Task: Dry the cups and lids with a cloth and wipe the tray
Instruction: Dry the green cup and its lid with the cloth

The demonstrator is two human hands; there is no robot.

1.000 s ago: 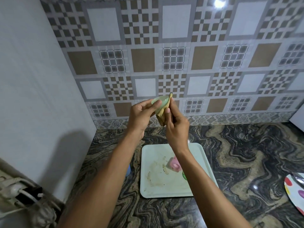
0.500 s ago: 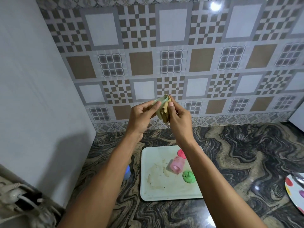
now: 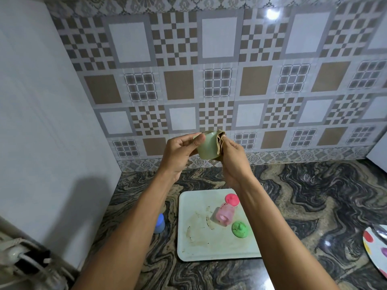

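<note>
left hand (image 3: 180,151) gripping pale green cup (image 3: 207,146) | right hand (image 3: 233,158) pressing folded cloth (image 3: 221,141) against cup | tray (image 3: 194,243) carrying pink cup (image 3: 224,214), 2 lids

marble counter (image 3: 314,195) | patterned wall tiles (image 3: 217,84) | spotted plate (image 3: 377,248) right edge | white cables (image 3: 18,256) lower left

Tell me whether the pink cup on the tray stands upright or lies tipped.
Tipped: the pink cup lies on its side on the tray.
</note>
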